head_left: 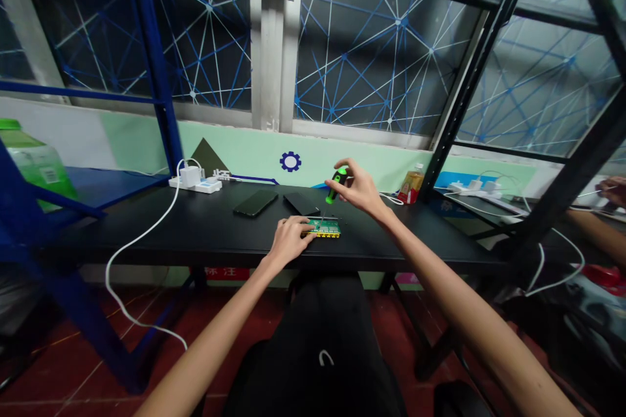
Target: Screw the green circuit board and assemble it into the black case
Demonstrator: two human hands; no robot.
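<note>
The green rectangular circuit board with a yellow strip along its near edge point(328, 228) lay on the flat black worktop point(391, 241). The left hand point(290, 236) rested over its left end; whether that grip was closed on it, I could not tell. The right hand point(360, 187) had its grip closed around a green-and-black screwdriver with a thin shaft point(336, 184), slanting down to the board. Good handling, I judged, called for a more upright shaft, gentle pressure and steadying fingers clear of the tip. Those fingers hid the board's left end; the tip's exact contact was too small to make out. Another person's hand point(614, 189) was blurred and cut off.
</note>
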